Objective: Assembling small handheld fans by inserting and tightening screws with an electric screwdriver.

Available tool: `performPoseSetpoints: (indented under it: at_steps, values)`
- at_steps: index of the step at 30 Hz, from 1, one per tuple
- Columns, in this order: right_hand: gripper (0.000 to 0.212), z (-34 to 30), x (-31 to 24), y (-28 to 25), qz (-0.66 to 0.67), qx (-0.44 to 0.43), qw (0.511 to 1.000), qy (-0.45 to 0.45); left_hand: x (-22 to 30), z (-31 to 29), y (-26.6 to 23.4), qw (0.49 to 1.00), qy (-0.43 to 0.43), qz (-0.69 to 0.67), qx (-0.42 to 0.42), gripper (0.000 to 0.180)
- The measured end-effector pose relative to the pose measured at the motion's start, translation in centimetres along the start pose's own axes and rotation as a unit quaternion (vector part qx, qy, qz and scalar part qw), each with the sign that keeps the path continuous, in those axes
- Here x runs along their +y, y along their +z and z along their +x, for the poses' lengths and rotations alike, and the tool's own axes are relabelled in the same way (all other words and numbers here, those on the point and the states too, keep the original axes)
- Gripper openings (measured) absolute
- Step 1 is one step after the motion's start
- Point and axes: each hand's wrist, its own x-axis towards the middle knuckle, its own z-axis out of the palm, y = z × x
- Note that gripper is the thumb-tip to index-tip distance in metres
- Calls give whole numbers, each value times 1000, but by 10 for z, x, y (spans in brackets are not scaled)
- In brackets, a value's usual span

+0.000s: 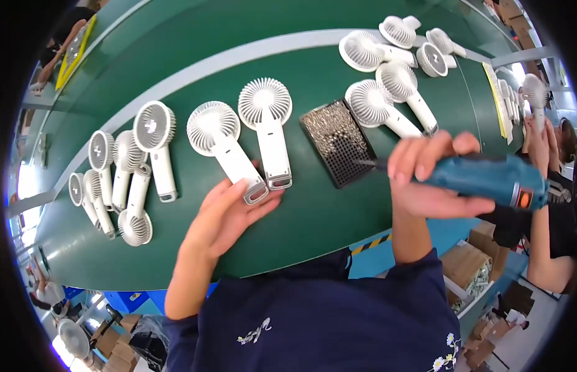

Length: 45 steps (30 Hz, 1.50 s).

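1. Head view, only one camera here. The left hand (pixel 223 214) is flat and open, fingers spread, fingertips touching the bottom end of a white handheld fan (pixel 225 147) lying on the green conveyor belt (pixel 313 217). Not clamped around it, just resting at the handle end.
2. The right hand (pixel 428 177) is wrapped tight round a teal electric screwdriver (pixel 487 181), held off the belt on the right, bit pointing left toward the black screw tray (pixel 337 141).
3. That tray sits on the belt between the two hands, a bit farther out, so it's right in front of the bit.
4. A second white fan (pixel 268 127) lies just beside the touched one, on its right, handle ends nearly side by side.
5. Left side: a cluster of fans (pixel 124 180) piled close, some overlapping.
6. Far right: another bunch of fans (pixel 394 68), loosely scattered.
7. At the right edge another person's hand (pixel 535 133) holds up one more fan (pixel 535 93).
8. Cardboard boxes (pixel 471 263) sit below the belt's near edge on the right.
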Motion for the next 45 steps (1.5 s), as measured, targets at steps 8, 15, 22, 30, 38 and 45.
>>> performPoseSetpoints:
  at_steps: [8,15,22,30,38,45]
  values:
    - [97,5,44,-20,-7,-8,999,48,9,-25,-4,508,396,761,72,70]
    - [98,6,53,-18,10,-61,997,53,4,52,17,313,328,891,2,88]
    - [93,4,48,-16,-24,-48,994,94,-6,51,22,381,335,861,20,76]
    - [71,23,19,23,42,-62,993,90,-5,58,38,573,464,675,-38,38]
    - [72,17,25,32,61,-51,990,112,-11,61,30,597,468,648,-71,25]
    - [75,15,29,35,59,-69,989,119,-10,60,28,599,460,651,-77,23]
